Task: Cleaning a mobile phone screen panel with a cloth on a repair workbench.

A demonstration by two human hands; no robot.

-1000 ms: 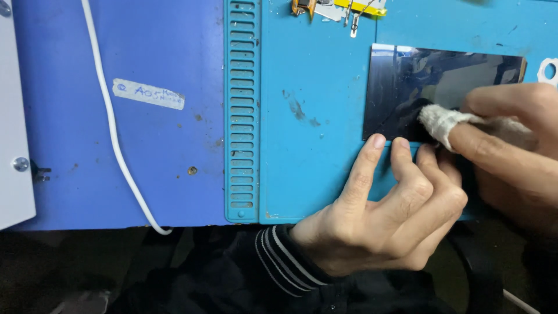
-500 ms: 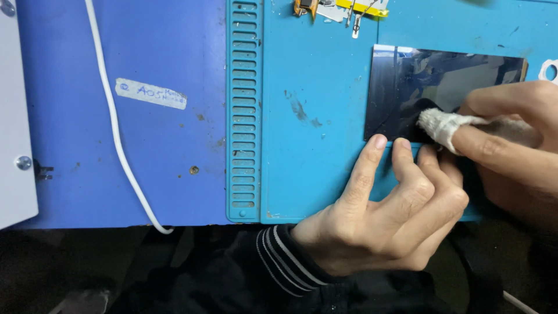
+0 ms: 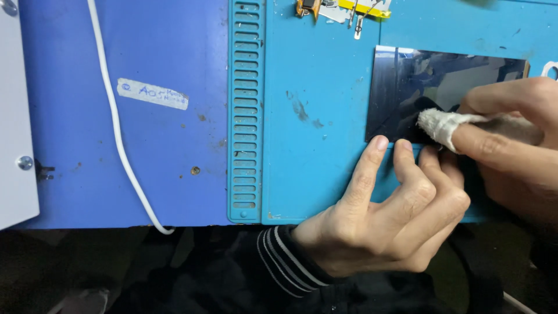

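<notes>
Fuzzy white cloth (image 3: 442, 125) on glossy (flat) panel (image 3: 430, 81)

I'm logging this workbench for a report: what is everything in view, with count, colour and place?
glass panel: 1, black and glossy, flat on the mat at upper right
cloth wad: 1, white, pressed on the panel
work mat: 1, teal with a slotted strip, centre to right
table top: 1, blue, left
cable: 1, white, across the blue top
paper label: 1, white, on the blue top
small tools: a few, yellow and metal, top edge
left hand: 1, fingers steadying the panel's lower edge
right hand: 1, pinching the cloth
</notes>
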